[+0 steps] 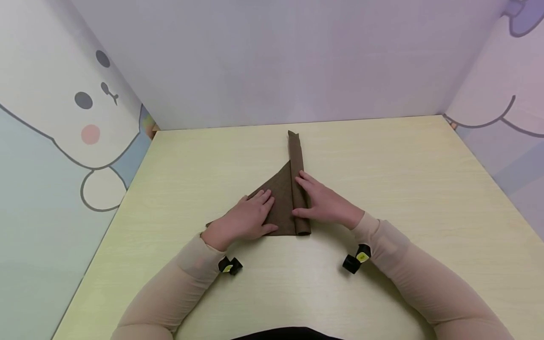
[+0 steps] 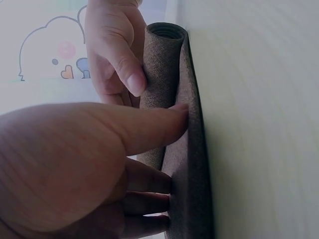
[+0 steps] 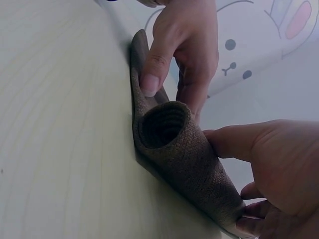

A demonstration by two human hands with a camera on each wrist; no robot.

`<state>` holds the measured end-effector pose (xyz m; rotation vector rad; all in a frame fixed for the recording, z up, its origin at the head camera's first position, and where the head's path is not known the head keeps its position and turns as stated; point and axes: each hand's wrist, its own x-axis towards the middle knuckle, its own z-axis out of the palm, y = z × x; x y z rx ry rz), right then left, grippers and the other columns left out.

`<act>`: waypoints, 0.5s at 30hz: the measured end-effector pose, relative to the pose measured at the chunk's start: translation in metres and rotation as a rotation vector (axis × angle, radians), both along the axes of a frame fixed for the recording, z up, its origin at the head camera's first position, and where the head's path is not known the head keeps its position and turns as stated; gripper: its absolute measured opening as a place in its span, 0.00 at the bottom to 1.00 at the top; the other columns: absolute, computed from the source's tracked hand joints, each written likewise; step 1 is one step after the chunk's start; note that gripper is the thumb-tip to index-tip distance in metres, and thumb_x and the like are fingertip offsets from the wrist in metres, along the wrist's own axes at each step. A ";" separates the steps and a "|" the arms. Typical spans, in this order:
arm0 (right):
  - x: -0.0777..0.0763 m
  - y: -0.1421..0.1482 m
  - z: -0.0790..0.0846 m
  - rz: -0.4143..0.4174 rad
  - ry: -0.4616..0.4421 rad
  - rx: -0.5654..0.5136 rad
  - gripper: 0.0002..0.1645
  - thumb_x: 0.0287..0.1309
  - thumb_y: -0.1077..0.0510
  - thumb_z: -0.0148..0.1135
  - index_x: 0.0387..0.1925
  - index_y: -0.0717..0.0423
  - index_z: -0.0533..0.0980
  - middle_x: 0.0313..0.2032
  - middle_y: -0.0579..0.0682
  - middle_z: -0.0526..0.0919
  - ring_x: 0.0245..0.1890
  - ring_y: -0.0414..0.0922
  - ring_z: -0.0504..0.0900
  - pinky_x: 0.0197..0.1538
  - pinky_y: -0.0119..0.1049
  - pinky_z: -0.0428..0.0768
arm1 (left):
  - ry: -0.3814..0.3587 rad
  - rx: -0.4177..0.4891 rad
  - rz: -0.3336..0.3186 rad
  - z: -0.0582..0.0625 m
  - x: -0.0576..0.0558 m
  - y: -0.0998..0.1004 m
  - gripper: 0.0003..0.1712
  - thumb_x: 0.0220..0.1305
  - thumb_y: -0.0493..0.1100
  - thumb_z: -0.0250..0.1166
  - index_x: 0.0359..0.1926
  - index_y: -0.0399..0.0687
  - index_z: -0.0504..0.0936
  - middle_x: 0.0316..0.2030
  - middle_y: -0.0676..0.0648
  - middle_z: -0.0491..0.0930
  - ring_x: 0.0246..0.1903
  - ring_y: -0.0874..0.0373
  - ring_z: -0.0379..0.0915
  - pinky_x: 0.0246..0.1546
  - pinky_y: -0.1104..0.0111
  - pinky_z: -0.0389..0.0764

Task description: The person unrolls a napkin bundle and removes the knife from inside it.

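A brown cloth (image 1: 284,203) lies on the table, its left part a flat triangle and its right edge wound into a roll (image 1: 296,153). On the flat part rests my left hand (image 1: 243,221), fingers spread and thumb near the front edge. My right hand (image 1: 327,202) lies over the roll from the right, its thumb and fingertips touching the top. In the left wrist view the roll's end (image 2: 167,31) shows wound layers. The right wrist view shows the hollow opening of the roll (image 3: 194,164), with the fingertips touching its side.
The pale wooden table (image 1: 382,156) extends around the cloth. A plain wall (image 1: 272,61) stands behind it, with cartoon-printed walls (image 1: 55,156) on both sides. Small black cameras (image 1: 230,266) sit at both wrists, close above the table.
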<state>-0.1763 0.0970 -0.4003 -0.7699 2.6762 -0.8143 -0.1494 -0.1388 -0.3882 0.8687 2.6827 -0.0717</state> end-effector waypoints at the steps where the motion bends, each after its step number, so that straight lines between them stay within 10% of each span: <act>1: 0.000 0.000 0.001 -0.001 -0.003 0.001 0.55 0.57 0.43 0.67 0.74 0.63 0.49 0.75 0.58 0.43 0.73 0.54 0.49 0.67 0.49 0.59 | -0.005 0.002 0.003 0.000 0.000 0.000 0.45 0.68 0.64 0.53 0.73 0.38 0.56 0.73 0.40 0.49 0.72 0.47 0.44 0.65 0.48 0.57; 15: 0.000 0.000 0.003 -0.005 -0.032 0.015 0.54 0.58 0.45 0.66 0.74 0.62 0.49 0.75 0.59 0.42 0.73 0.55 0.49 0.67 0.50 0.60 | -0.019 -0.012 0.016 0.001 -0.001 -0.003 0.46 0.67 0.65 0.53 0.73 0.40 0.56 0.74 0.41 0.47 0.73 0.48 0.43 0.64 0.46 0.57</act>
